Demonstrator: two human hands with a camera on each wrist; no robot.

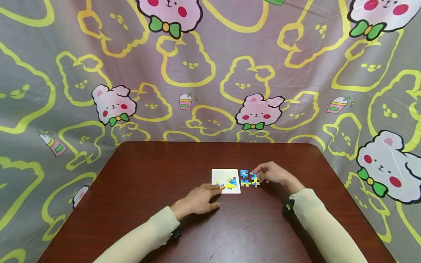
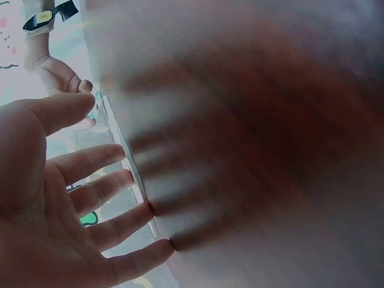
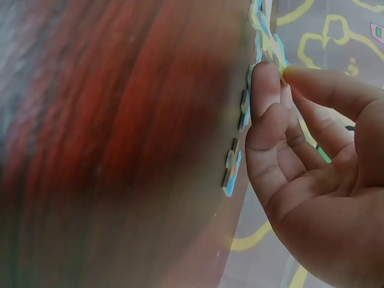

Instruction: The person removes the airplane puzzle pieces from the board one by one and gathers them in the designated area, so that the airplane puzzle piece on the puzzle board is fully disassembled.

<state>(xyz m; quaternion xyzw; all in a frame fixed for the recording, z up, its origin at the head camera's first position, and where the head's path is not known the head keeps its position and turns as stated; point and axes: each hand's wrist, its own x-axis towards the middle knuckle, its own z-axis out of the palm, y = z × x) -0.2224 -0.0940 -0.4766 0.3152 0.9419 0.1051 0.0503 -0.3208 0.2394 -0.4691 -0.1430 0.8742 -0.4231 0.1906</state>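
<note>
A white square puzzle tray [image 1: 217, 174] lies on the table, a few coloured pieces in its lower and right part. My left hand [image 1: 198, 199] rests at the tray's lower left, fingers spread and nearly straight; the left wrist view shows these fingers [image 2: 114, 225] along the tray's edge [image 2: 136, 174]. Right of the tray are several loose blue and yellow pieces [image 1: 244, 182]. Over the rightmost of them, my right hand [image 1: 276, 174] pinches a puzzle piece [image 3: 275, 53] between thumb and index finger, as the right wrist view shows. The piece's picture is mostly hidden.
The brown table [image 1: 164, 160] reaches back to a grey curtain [image 1: 210, 95] printed with cartoon animals. Dark bands with small devices sit at both wrists. In the right wrist view another loose piece [image 3: 231, 174] lies near the hand.
</note>
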